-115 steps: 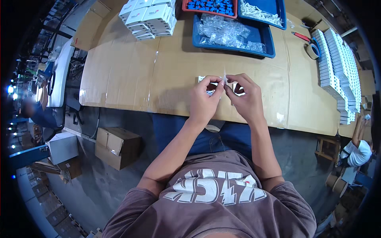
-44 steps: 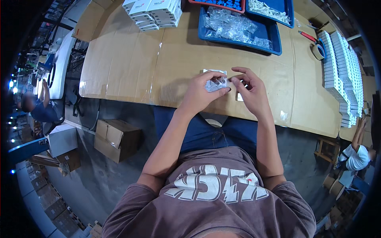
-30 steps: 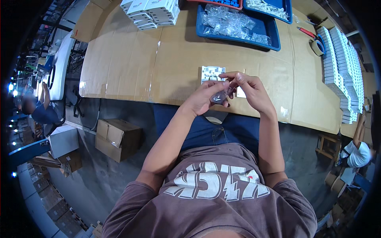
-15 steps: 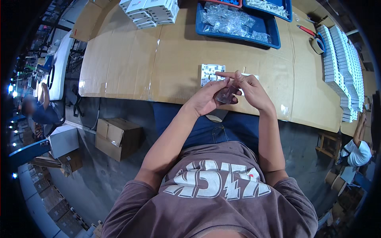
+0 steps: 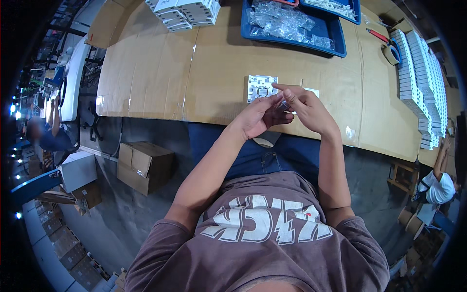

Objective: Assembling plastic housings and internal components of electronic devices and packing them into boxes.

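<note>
My left hand (image 5: 259, 116) and my right hand (image 5: 310, 111) meet over the near edge of the cardboard-covered table. Between their fingers is a small clear plastic piece (image 5: 285, 103), mostly hidden now. The left fingers curl beneath it, and the right thumb presses from above with the right index finger stretched toward the left. Just beyond the hands, a square white part (image 5: 262, 89) with dark cut-outs lies flat on the table. Another flat white piece (image 5: 312, 91) shows partly behind my right hand.
A blue tray (image 5: 292, 45) at the back holds clear plastic pieces; a second blue tray (image 5: 358, 14) holds white parts. White parts are stacked at back left (image 5: 189, 14) and far right (image 5: 418, 82). Tape (image 5: 391, 55) and a red-handled tool (image 5: 377, 35) lie nearby. Other people work at both sides.
The clear plastic piece, plainly visible below the fingers before, has turned or moved up and is now mostly hidden. Both hands remain close together in nearly the same place.
</note>
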Demonstrator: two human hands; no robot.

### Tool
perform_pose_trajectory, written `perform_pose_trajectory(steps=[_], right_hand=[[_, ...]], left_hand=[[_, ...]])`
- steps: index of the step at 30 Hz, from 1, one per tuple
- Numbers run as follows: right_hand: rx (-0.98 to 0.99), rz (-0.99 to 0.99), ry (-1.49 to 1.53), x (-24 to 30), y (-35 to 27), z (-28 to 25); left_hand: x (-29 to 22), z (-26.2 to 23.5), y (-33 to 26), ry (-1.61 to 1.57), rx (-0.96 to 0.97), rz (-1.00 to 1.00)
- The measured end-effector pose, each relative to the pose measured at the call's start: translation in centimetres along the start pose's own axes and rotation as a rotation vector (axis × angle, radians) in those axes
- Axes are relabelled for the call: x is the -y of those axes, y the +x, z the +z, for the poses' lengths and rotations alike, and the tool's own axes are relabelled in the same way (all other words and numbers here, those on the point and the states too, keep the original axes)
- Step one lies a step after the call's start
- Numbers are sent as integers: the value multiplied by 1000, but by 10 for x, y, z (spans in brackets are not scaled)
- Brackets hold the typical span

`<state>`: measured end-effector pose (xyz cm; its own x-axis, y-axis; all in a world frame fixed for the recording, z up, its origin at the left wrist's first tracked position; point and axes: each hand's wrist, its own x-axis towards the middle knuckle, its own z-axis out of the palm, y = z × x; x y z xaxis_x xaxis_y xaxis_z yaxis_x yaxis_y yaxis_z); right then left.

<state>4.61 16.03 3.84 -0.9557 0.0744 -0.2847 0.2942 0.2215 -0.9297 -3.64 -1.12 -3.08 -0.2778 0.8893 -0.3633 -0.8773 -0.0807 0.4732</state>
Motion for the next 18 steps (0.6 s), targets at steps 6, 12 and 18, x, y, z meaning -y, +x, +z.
perform_pose_trajectory(steps=[6,12,18], right_hand=[[23,-45,101,-9,3,-1],[61,-44,145,-9,6,-7],[-139,-177,27,-10,13,-36]], left_hand=[[-1,2,-1,-12,-22,-36],[1,-3,4,-21,-3,-35],[5,-18,13,-85,-21,-90]])
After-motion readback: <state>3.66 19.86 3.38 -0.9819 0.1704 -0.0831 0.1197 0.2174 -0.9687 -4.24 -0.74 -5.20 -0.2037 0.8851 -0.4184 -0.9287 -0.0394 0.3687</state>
